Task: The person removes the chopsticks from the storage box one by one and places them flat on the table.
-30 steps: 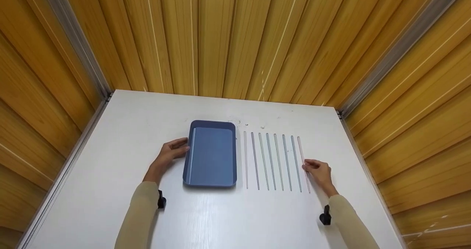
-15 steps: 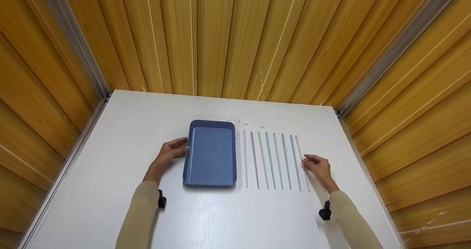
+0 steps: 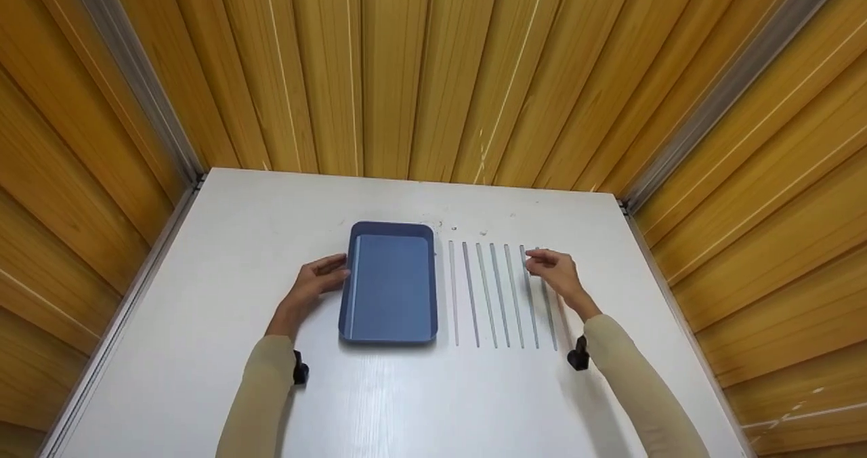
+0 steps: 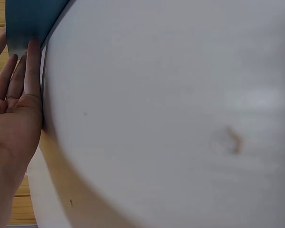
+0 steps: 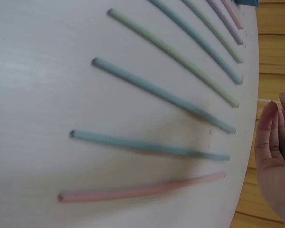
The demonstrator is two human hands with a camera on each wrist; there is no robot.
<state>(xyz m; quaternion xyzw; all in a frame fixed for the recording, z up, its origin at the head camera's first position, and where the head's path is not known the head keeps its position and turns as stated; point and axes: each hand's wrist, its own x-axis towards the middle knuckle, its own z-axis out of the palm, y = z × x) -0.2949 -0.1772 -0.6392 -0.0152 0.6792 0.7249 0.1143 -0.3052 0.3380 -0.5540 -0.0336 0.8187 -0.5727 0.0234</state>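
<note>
A blue rectangular tray [image 3: 393, 288] lies on the white table, and the fingers of my left hand [image 3: 313, 287] rest against its left side. In the left wrist view those fingers [image 4: 33, 71] are nearly straight along the tray wall [image 4: 33, 21]. Several pastel straws lie in a row right of the tray. My right hand [image 3: 559, 278] is over the upper part of the rightmost ones, overlapping a blue straw [image 3: 549, 319] and the outermost pink straw [image 3: 563, 319]. In the right wrist view the right hand [image 5: 278, 147] holds nothing, its fingers loosely bent and raised above the straws.
Other straws, such as a green straw [image 5: 175, 57] and a purple straw [image 3: 471, 295], lie roughly parallel with gaps between them. Small marks [image 3: 483, 233] dot the table behind the row. Wood-look panels [image 3: 420, 72] enclose the table's back and sides.
My right hand has left the outermost pink straw and moved up and to the left over the row. The left hand stays at the tray.
</note>
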